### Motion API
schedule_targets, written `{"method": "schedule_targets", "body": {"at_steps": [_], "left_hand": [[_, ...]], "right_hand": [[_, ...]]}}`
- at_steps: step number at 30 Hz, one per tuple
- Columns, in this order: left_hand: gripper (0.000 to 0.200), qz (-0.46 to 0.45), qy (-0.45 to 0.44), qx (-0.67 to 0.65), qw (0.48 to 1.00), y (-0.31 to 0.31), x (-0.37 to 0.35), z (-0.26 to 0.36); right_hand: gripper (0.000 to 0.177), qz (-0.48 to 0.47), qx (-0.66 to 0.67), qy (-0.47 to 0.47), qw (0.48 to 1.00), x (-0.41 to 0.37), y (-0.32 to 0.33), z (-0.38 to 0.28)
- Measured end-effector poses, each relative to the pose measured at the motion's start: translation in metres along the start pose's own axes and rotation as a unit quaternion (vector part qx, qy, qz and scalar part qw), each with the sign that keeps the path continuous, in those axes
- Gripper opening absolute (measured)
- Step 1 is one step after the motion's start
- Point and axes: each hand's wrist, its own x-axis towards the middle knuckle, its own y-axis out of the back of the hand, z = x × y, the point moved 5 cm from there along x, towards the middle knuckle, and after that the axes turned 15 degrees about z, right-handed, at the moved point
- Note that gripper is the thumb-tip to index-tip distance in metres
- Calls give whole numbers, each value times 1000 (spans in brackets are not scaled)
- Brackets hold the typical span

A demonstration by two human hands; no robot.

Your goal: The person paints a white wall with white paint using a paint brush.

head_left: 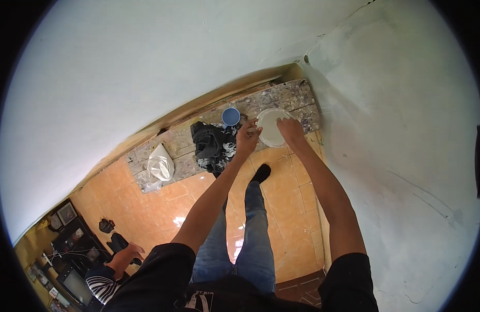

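Head cam has the left hand (247,139) at the left side of a round whitish tub (271,127), fingers parted, but whether that grip is pinching the rim, honestly can't tell. Right hand (291,130) is curled over the tub's right side; knuckles hide the fingertips, so no idea if that grip has anything in it.

The tub sits toward the right end of the surface (297,96), right by the near edge. Pale stuff inside looks like wet filler or thick paint, so I'd guess it's a bit heavy, with a stiff wall that gets slippery wherever it's smeared. I'd grab it low with both hands on opposite sides, not by one bit of rim, since it could tip off that near edge.

Just left is a bunched black cloth (209,140) with white smears, soft and floppy, crowding the left hand's side. Blue cup (230,117) is just beyond it toward the far edge, pretty easy to knock. Shiny white plastic bag (161,164) lies near the left end, well apart.

Past that, tiled floor (188,200), then another person's hand (127,256) beside a dark shelf unit (74,244). Wall (396,156) closes off the right end, so elbow room's tight there.
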Motion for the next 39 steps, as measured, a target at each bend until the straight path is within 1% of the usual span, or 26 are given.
{"method": "schedule_targets", "body": {"at_steps": [3,7,10,12,13,15,18,21,23,25,27,30,33,36,39], "left_hand": [[36,-2,4,-2,1000,2,0,-2],[37,-8,8,4,1000,1,2,-3],[34,28,-38,2,999,2,2,3],[36,6,-1,14,1000,3,1,0],[37,-7,17,20,1000,2,1,0],[37,-14,11,16,1000,1,2,1],[37,-9,4,15,1000,2,3,-4],[37,-8,1,14,1000,3,2,-1],[37,-8,3,16,1000,3,1,3],[36,-3,7,19,1000,4,0,6],[37,-6,-8,28,1000,5,0,8],[36,-7,-14,30,999,3,1,6],[36,-5,-11,17,1000,5,0,4],[36,-6,-5,14,1000,3,2,2],[36,-5,-5,13,1000,4,2,2]], "right_hand": [[14,20,31,-38,999,7,2,-10],[13,3,39,16,999,2,11,-35],[13,-23,65,52,996,-5,20,-39],[13,-52,66,58,995,-7,28,-33],[13,-42,46,45,997,-8,24,-27],[13,-20,7,19,1000,-2,16,-18],[15,-20,53,-90,994,10,12,-12],[18,4,22,-9,1000,11,20,-24],[17,-14,51,20,998,3,11,-29],[16,-31,73,44,996,-1,18,-31],[13,-48,84,59,994,-5,28,-25],[12,-38,-4,16,999,5,11,-9],[15,-13,-31,-29,999,15,1,-4],[17,43,37,-14,998,9,10,-21],[20,31,67,52,996,-5,13,-33]]}}
